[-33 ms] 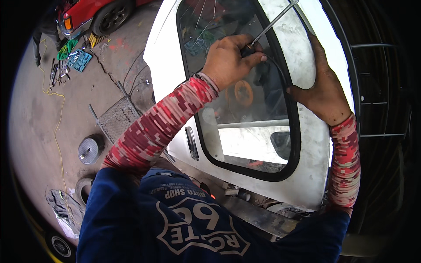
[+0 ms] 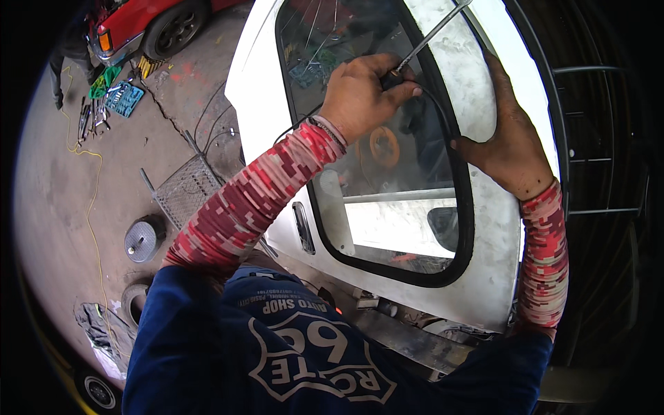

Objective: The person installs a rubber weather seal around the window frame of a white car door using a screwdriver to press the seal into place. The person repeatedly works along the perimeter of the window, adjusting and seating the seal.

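Note:
In the head view, my left hand (image 2: 366, 97) is closed around the dark handle of a screwdriver (image 2: 436, 31). Its long metal shaft points up and to the right, away from the window glass (image 2: 387, 159). A black rubber seal (image 2: 465, 228) frames that window in a white, smudged vehicle panel (image 2: 494, 277). A thin black strip or cord runs by my left wrist; where it ends is hidden. My right hand (image 2: 515, 149) lies against the panel right of the window, thumb at the seal and fingers stretched along the panel's edge.
A metal mesh stand (image 2: 183, 187), a round grey-topped can (image 2: 144, 238) and a tire (image 2: 135, 301) are on the floor to the left. Farther off lie a blue tool case (image 2: 124, 98), loose tools and a yellow cord (image 2: 90, 200). Another person stands beside a red vehicle (image 2: 138, 21).

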Action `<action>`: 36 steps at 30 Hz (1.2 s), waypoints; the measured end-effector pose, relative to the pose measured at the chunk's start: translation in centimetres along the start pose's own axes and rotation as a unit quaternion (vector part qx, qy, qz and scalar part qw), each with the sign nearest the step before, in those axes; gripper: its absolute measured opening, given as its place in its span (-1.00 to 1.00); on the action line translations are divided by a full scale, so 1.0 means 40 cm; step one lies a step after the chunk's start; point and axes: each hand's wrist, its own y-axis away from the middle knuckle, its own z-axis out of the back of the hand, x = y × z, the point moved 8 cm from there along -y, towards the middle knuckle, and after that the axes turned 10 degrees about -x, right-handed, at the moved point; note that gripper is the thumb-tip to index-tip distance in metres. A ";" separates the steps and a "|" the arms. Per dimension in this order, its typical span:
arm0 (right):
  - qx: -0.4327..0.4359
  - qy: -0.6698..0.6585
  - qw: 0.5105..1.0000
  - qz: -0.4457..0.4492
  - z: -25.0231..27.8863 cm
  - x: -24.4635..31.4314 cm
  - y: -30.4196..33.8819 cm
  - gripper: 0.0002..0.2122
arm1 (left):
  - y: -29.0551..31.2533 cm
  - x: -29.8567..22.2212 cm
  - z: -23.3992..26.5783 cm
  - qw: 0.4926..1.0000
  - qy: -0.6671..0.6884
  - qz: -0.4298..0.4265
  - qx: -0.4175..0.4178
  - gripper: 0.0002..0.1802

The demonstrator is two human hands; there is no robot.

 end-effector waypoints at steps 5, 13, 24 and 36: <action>-0.040 0.098 0.994 -0.010 0.003 -0.001 -0.005 0.17 | -0.056 -0.042 -0.034 0.993 0.023 -0.113 -0.039 -0.74; -0.018 0.112 0.985 -0.132 0.010 -0.040 0.006 0.14 | -0.107 -0.003 -0.089 0.987 0.123 -0.091 0.056 -0.75; -0.146 0.155 0.954 -0.213 0.000 -0.084 0.105 -0.01 | -0.092 -0.007 -0.181 0.942 0.175 -0.010 0.286 -0.75; -0.148 0.158 0.952 -0.216 -0.017 -0.065 0.112 -0.08 | -0.065 -0.017 -0.194 0.933 0.157 -0.087 0.313 -0.82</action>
